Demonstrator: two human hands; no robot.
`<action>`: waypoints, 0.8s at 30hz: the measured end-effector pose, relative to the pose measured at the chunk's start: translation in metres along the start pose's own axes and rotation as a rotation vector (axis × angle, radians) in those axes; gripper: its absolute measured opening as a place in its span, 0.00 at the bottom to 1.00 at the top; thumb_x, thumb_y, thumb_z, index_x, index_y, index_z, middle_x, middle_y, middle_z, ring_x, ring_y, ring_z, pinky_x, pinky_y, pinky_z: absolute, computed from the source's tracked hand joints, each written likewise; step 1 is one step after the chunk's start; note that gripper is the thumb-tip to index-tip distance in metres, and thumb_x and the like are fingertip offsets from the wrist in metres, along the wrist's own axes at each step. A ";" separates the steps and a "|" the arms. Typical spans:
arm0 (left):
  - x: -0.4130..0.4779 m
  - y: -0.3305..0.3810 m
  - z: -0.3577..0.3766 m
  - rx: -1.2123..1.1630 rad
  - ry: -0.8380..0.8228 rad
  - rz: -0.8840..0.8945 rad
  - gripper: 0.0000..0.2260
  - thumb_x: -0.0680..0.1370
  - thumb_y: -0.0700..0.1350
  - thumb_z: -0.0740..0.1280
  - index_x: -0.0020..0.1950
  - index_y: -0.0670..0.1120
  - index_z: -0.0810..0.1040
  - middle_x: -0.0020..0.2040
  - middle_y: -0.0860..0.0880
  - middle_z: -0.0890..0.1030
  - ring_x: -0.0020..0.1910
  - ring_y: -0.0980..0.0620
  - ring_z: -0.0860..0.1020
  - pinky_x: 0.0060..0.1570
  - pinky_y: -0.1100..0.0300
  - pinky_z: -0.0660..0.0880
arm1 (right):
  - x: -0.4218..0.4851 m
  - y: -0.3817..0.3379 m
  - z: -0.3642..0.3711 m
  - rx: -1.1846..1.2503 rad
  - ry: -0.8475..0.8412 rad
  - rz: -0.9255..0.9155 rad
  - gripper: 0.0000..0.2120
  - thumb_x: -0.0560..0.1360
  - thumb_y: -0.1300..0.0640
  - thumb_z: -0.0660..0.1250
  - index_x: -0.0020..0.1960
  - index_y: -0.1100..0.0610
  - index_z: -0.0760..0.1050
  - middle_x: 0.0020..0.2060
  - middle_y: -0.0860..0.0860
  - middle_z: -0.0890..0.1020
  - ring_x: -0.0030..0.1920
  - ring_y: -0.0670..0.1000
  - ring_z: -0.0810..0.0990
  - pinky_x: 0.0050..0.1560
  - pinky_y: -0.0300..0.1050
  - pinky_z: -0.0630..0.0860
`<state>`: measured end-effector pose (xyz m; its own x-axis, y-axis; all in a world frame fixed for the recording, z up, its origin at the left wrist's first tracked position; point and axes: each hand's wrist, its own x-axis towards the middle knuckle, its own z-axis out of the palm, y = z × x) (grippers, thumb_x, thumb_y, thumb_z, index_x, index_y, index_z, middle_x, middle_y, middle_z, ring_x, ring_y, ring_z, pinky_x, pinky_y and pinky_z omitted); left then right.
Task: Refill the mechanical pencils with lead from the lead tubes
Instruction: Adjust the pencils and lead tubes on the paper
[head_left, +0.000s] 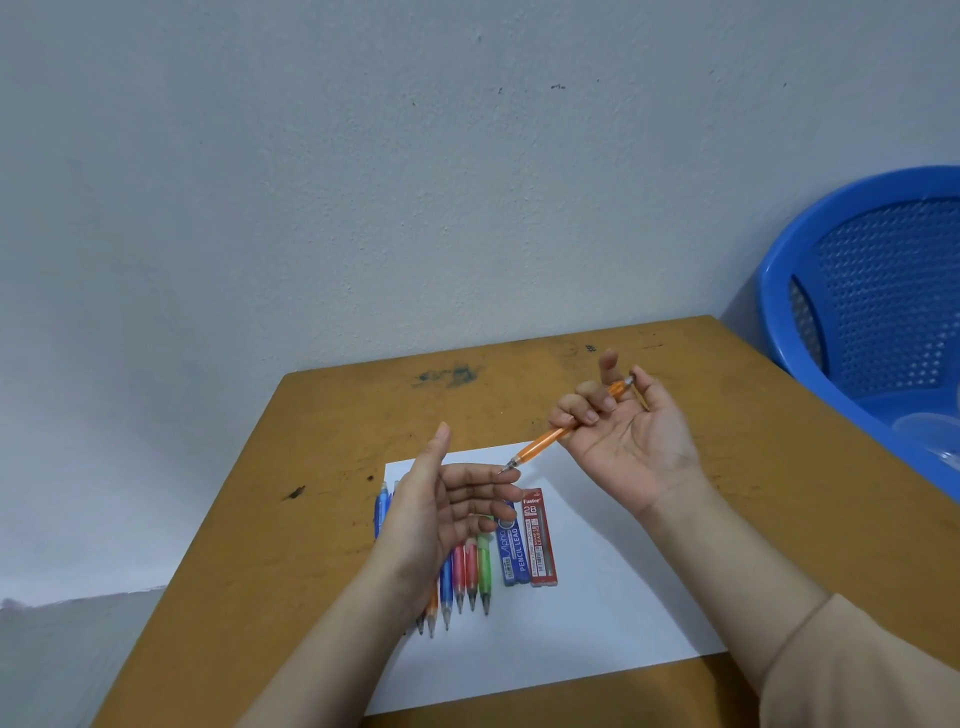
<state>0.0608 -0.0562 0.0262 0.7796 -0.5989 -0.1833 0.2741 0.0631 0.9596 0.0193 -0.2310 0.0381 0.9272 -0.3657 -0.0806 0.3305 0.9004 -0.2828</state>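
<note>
Orange mechanical pencil (545, 444) hangs above the white paper (597, 597), its upper barrel gripped in the right hand's (623, 441) curled fingers. Its tip is just beside the left hand's (441, 509) relaxed, empty fingers. Probably light, stiff and slick, so grip mid-barrel. The leads in the red lead tube (540, 545) are likely brittle.

**Plain wall, worn worktop**

A pale grey wall (363, 182), with small dark marks, fills the upper view. Against it stands a brown worktop (322, 441) with dark smudges; a white sheet (613, 597) lies on it. At the right edge is a blue perforated basket (883, 291). The light is soft and even.
</note>
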 end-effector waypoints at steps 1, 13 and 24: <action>0.000 0.000 0.000 0.003 0.001 -0.001 0.32 0.69 0.63 0.56 0.45 0.35 0.83 0.44 0.36 0.83 0.37 0.46 0.81 0.41 0.57 0.75 | 0.000 0.000 0.000 0.001 0.002 -0.001 0.15 0.78 0.50 0.53 0.42 0.54 0.76 0.26 0.49 0.61 0.27 0.48 0.60 0.35 0.44 0.61; -0.002 0.001 0.001 -0.010 0.014 -0.008 0.32 0.70 0.63 0.56 0.45 0.35 0.83 0.44 0.36 0.83 0.37 0.47 0.81 0.41 0.57 0.75 | -0.002 0.000 0.003 -0.008 0.010 -0.001 0.17 0.78 0.49 0.53 0.42 0.54 0.77 0.27 0.49 0.62 0.28 0.48 0.60 0.36 0.43 0.60; -0.001 0.002 0.001 -0.019 0.034 0.006 0.29 0.71 0.61 0.58 0.42 0.37 0.84 0.42 0.37 0.83 0.36 0.47 0.80 0.41 0.56 0.74 | -0.004 0.001 0.006 -0.148 -0.053 -0.043 0.20 0.80 0.45 0.52 0.53 0.55 0.78 0.28 0.50 0.69 0.30 0.48 0.68 0.40 0.43 0.69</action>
<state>0.0600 -0.0565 0.0282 0.7999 -0.5709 -0.1848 0.2794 0.0817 0.9567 0.0174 -0.2271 0.0434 0.9219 -0.3870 -0.0159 0.3446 0.8382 -0.4227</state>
